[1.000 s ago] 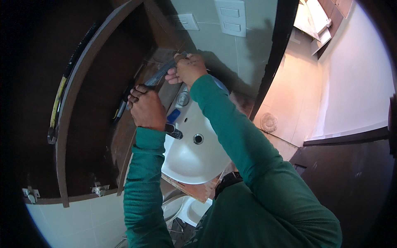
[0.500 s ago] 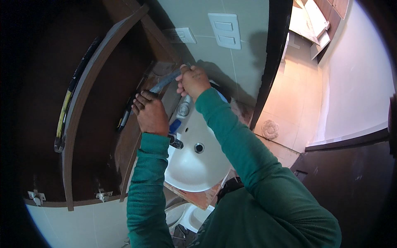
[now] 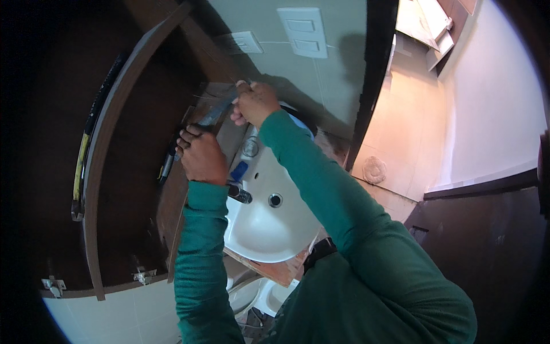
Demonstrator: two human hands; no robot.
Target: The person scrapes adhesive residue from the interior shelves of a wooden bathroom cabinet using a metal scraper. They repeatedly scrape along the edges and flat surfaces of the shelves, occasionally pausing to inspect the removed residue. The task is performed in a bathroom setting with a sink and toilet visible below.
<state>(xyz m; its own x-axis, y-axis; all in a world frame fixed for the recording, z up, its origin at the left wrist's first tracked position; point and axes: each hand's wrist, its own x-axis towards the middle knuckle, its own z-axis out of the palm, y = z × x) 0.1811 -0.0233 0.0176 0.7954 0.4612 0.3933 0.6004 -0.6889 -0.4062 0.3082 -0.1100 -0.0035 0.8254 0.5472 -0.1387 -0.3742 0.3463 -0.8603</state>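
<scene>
Both my hands are at the lower edge of an open brown wooden cabinet (image 3: 93, 241). Between them runs a long, narrow grey-blue strip (image 3: 216, 111), whose exact kind I cannot make out. My right hand (image 3: 256, 104) is closed around its far end, close to the tiled wall. At the near end, my left hand (image 3: 203, 157) has its fingers curled over the strip, hiding that end. Beside the left fingers, a dark slim tool (image 3: 166, 165) lies on the cabinet board. Below both hands is a white washbasin (image 3: 266, 232).
A black tap (image 3: 240, 194), a blue object (image 3: 239, 171) and a round clear item (image 3: 250, 146) are on the basin. A yellow-and-black handled tool (image 3: 81, 163) lies along the cabinet's divider. Metal hinges (image 3: 143, 276) jut from its near edge. Switches (image 3: 303, 32) sit on the wall.
Both hands and the strip appear slightly further left and my right hand a little higher in view. The whole scene has also shifted slightly. Both hands keep their hold.
</scene>
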